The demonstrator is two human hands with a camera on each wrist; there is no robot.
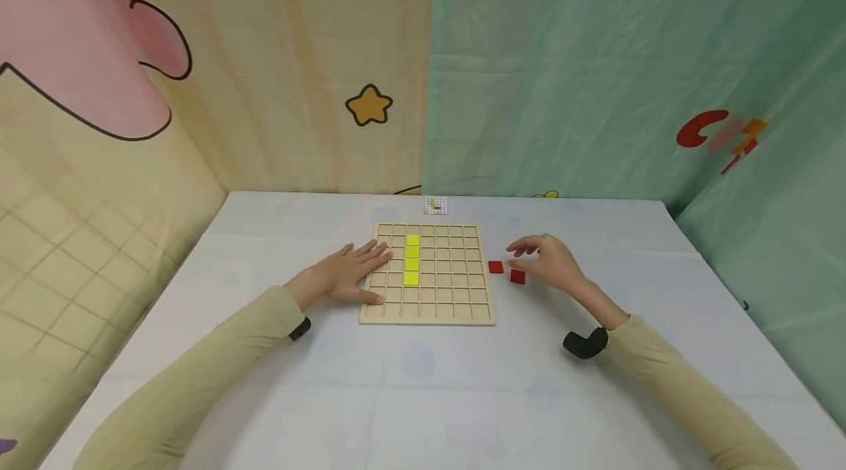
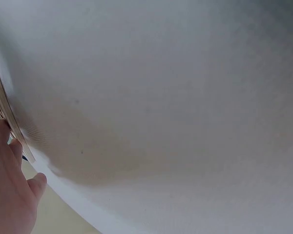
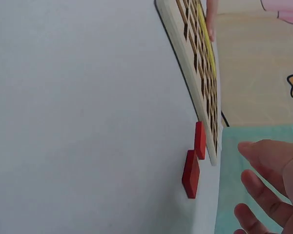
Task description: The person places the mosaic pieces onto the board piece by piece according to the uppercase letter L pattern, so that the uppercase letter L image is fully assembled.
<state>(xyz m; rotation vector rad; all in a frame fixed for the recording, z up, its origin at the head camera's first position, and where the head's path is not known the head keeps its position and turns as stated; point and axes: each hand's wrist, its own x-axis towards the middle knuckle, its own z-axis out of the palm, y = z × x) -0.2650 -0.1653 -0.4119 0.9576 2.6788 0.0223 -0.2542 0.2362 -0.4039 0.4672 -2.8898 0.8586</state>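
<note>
A wooden grid board (image 1: 456, 314) lies on the table, with a column of yellow square tiles (image 1: 412, 265) set in its cells. My left hand (image 1: 350, 274) rests spread on the board's left edge, fingers straight. To the right of the board lie two red square tiles, a nearer-to-board tile (image 1: 496, 266) and an outer tile (image 1: 518, 277). My right hand (image 1: 551, 262) hovers beside the outer tile with fingers loosely bent. In the right wrist view a gap shows between the right hand (image 3: 271, 185) and both red tiles (image 3: 191, 174), and nothing is held.
A small printed grid card (image 1: 435, 205) lies at the table's back edge, behind the board. White cloth covers the table (image 1: 396, 396). Patterned curtains (image 1: 562, 73) stand behind it and at both sides. A black strap piece (image 1: 585, 344) sits at the right wrist.
</note>
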